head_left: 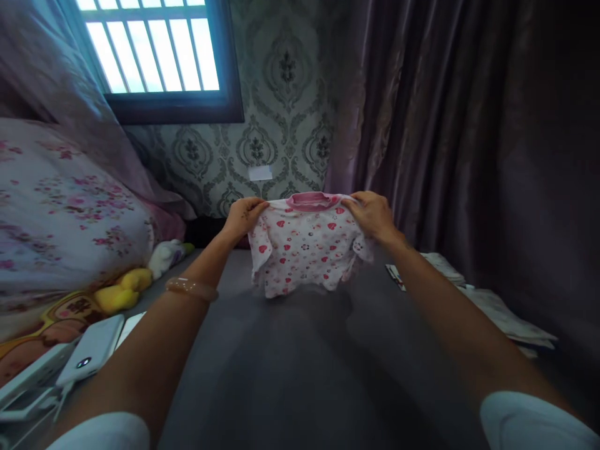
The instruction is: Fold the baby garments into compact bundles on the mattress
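A small white baby shirt point(307, 247) with red hearts and a pink collar hangs stretched out in front of me, above a grey sheet point(262, 375). My left hand point(244, 215) pinches its left shoulder between thumb and fingers. At the opposite shoulder, my right hand point(372, 214) grips the fabric the same way. Both arms reach forward, and the shirt's short body and sleeves droop below the hands. Whether the hem touches the sheet I cannot tell.
Folded clothes point(501, 315) lie on the right beside a dark curtain point(450, 156). To the left are a white power bank point(94, 350), a power strip point(37, 375), a yellow plush toy point(124, 290) and floral bedding point(70, 206). A small dark-and-white item point(395, 277) rests near my right forearm.
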{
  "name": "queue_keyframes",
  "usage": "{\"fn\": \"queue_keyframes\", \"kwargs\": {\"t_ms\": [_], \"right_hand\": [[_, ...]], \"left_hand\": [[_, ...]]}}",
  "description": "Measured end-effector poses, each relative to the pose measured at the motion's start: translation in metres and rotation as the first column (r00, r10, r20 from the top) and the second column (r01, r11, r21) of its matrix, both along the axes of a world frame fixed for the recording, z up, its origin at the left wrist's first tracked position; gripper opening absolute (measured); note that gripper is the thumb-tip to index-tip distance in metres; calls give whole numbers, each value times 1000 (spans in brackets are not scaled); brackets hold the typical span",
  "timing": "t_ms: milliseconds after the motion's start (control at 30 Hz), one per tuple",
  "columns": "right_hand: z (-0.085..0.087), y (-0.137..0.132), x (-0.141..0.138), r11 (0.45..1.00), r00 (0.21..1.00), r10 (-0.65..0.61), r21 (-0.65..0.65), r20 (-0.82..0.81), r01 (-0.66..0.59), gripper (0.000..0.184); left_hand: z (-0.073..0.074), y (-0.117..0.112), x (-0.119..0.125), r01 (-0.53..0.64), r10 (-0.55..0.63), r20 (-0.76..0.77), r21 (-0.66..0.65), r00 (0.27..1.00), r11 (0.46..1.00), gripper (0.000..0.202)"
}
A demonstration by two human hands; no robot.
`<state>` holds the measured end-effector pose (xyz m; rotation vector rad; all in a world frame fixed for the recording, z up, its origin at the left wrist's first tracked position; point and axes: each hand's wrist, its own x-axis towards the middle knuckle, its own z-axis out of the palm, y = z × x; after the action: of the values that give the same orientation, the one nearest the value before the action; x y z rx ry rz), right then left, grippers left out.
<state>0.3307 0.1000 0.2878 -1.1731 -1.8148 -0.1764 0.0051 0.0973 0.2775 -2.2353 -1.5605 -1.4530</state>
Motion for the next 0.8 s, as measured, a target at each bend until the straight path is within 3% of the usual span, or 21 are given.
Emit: {"fn": "queue_keyframes", "kwargs": {"t_ms": [167, 333, 433, 533, 600, 700, 800], "right_hand": [[1, -28, -6, 977, 980, -174, 140, 96, 160, 46], [-2, -63, 7, 945, 939, -268, 247, 217, 213, 51], [2, -92, 20, 946, 933, -262, 255, 248, 198, 49], [17, -119, 31, 969, 961, -194, 191, 195, 156, 48], [31, -129, 34, 988, 981, -106, 125, 161, 86, 48], [44, -123, 35, 999, 989, 7, -38, 145, -2, 49], [30, -93, 31, 965, 982, 82, -260, 172, -35, 49]], "left_hand": [[1, -24, 5, -167, 199, -170, 186, 965, 968, 39], [-11, -65, -6, -304, 405, -418, 287, 814, 908, 37], [-12, -89, -21, -253, 437, -546, 381, 714, 889, 38], [4, -107, -30, -176, 457, -584, 473, 671, 863, 41], [20, -114, -32, -136, 430, -566, 486, 703, 863, 42], [35, -108, -33, -55, 280, -564, 382, 777, 922, 43], [18, -84, -38, 31, 65, -623, 142, 780, 989, 47]]}}
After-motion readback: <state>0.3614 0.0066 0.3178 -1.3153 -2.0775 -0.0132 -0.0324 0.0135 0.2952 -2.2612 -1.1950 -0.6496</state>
